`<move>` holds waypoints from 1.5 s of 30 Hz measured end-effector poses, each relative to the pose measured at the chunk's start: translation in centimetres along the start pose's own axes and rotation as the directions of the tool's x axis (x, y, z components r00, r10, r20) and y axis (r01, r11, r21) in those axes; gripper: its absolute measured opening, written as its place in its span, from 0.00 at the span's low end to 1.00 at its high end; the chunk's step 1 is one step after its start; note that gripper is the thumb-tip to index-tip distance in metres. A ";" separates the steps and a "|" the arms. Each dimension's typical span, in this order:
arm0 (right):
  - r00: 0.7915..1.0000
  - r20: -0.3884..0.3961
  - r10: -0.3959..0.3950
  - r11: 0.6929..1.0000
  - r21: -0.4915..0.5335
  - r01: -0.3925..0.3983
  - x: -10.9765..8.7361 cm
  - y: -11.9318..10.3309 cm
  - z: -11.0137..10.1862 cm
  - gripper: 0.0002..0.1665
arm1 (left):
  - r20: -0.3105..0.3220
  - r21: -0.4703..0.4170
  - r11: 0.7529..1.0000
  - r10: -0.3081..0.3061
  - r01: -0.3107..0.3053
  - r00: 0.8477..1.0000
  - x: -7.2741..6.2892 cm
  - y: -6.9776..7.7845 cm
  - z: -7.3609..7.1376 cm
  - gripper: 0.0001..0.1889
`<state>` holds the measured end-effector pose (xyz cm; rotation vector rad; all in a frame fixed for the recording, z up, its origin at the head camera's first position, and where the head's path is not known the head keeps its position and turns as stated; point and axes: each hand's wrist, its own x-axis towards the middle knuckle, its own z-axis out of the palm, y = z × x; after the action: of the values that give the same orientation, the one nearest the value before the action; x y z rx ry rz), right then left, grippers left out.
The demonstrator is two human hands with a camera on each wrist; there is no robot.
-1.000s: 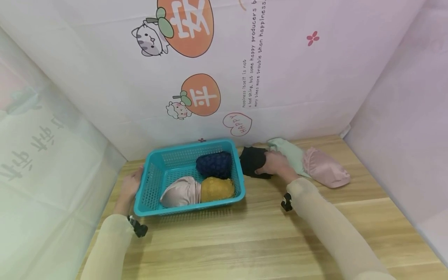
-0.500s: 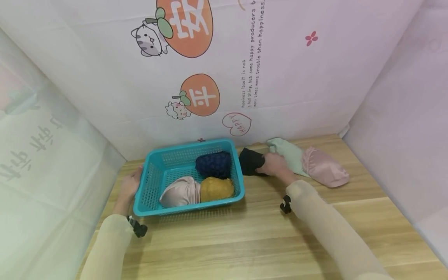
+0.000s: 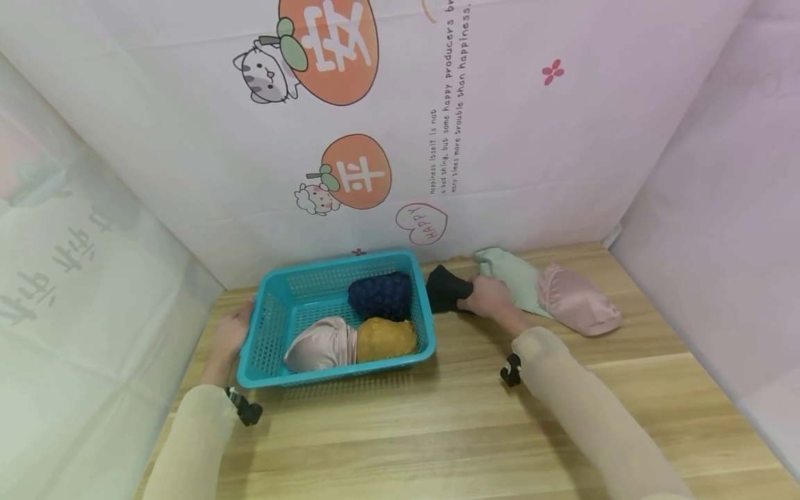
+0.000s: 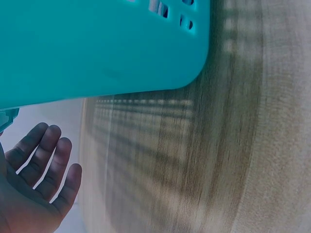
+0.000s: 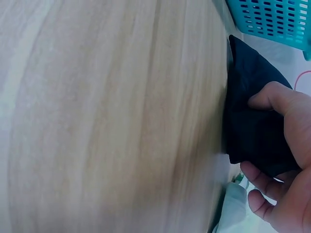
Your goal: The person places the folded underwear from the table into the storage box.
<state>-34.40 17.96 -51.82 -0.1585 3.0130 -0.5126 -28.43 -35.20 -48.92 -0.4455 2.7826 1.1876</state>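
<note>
At the turquoise basket's [image 3: 337,378] left end, my left hand [image 3: 232,328] rests by the rim. Its fingers [image 4: 51,165] look relaxed and spread beneath the rim in the left wrist view; the thumb is mostly hidden. Right of the basket, my right hand [image 3: 489,297] grips a folded black cloth [image 3: 445,288], thumb on one side and fingers on the other, as the right wrist view of the cloth [image 5: 260,116] shows. Inside the basket lie a dark blue patterned bundle [image 3: 381,295], a mustard bundle [image 3: 386,339] and a pale pink satin bundle [image 3: 321,344].
Just beyond my right hand lie a pale green cloth [image 3: 514,274] and a gathered pink satin piece [image 3: 578,298], side by side. A printed sheet [image 3: 500,139] hangs as the back wall. Wooden tabletop [image 3: 400,444] stretches in front of the basket.
The black cloth, flatter and wider a second ago, is now bunched narrower in my right hand, which has shifted only slightly. My left hand and the basket look the same.
</note>
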 end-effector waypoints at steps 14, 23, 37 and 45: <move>0.997 -0.077 -0.001 0.997 0.078 0.007 -0.2 0.6 -1.1 0.30 | -0.011 0.010 1.000 -0.021 0.021 1.000 -0.1 0.1 0.1 0.53; 0.994 -0.106 0.014 0.993 0.116 -0.001 -0.4 0.7 -1.9 0.39 | -0.021 0.007 1.000 -0.004 0.004 1.000 -0.1 0.0 0.1 0.51; 0.985 -0.172 0.004 0.991 0.131 0.018 -0.9 -0.3 -3.8 0.27 | -0.015 0.008 1.000 -0.003 0.003 1.000 -0.2 -0.2 0.2 0.53; 0.981 -0.193 -0.025 0.992 0.117 0.048 -0.9 -1.0 -4.8 0.27 | -0.002 0.019 1.000 -0.005 0.005 1.000 0.0 -0.2 0.2 0.54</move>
<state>-33.91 18.65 -46.93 -0.1664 3.1565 -0.7536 -28.33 -35.20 -49.19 -0.4511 2.7902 1.1592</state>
